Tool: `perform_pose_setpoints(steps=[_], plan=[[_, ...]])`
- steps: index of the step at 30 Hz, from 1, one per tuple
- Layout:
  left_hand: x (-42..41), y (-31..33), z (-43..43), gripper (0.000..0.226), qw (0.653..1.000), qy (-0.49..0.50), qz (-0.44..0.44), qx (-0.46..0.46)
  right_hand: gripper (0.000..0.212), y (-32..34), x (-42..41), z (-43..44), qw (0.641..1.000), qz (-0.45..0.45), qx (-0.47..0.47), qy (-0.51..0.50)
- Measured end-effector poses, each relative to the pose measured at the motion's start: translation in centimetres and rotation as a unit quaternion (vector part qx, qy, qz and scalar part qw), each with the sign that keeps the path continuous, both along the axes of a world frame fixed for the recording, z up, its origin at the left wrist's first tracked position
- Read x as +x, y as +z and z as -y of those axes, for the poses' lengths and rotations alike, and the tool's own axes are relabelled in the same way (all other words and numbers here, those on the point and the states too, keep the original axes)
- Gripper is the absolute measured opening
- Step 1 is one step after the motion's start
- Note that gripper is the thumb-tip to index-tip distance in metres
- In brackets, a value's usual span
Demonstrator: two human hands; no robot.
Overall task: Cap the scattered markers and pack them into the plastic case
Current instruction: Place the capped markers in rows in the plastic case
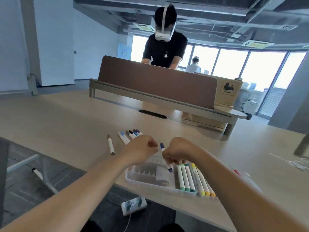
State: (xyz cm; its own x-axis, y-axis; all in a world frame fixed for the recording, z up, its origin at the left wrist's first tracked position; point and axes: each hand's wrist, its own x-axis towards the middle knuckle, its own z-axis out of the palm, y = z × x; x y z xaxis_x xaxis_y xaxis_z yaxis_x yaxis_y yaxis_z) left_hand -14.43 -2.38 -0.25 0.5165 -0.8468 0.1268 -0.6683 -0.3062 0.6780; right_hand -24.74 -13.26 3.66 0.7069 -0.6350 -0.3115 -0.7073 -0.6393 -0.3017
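A clear plastic case (133, 179) lies at the table's near edge. Several capped green and yellow markers (190, 177) fill its right side; its left slots hold nothing. My right hand (178, 152) grips a blue-capped white marker (162, 147), held tilted over the case, with one blue cap above my fist and the other end (170, 169) just over the slots. My left hand (142, 150) hovers with curled fingers right beside the marker's upper end; whether it touches it I cannot tell. A brown marker (111, 144) and a cluster of blue, grey and purple markers (129, 135) lie on the table beyond.
A brown desk divider (158, 82) stands across the table's far side, with a person in a headset behind it. A cardboard box (229, 92) sits at the divider's right end. A white power strip (133, 205) lies on the floor below the table edge.
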Motion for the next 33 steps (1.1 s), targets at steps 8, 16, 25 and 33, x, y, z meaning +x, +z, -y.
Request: perform_pose_setpoints(steps=[8,16,25,33], plan=[[-4.6,-1.0,1.3,0.035,0.980,-0.100,0.127,0.113,0.029,-1.2,-4.2,0.7,0.995,-0.045,0.087,-0.015],[-5.7,-0.3,1.4,0.029,0.955,-0.185,0.161,0.166,0.047,-2.2,-5.1,2.5,0.997,-0.025,0.073,-0.003],[-4.7,-1.6,2.1,0.048,0.958,-0.198,0.140,0.155,0.048,-2.4,-4.8,2.4,0.996,-0.071,0.059,0.000],[-4.1,-1.3,2.2,0.040,0.962,-0.196,0.121,0.148,0.039,-2.3,-3.3,2.9,0.995,-0.090,-0.031,0.025]])
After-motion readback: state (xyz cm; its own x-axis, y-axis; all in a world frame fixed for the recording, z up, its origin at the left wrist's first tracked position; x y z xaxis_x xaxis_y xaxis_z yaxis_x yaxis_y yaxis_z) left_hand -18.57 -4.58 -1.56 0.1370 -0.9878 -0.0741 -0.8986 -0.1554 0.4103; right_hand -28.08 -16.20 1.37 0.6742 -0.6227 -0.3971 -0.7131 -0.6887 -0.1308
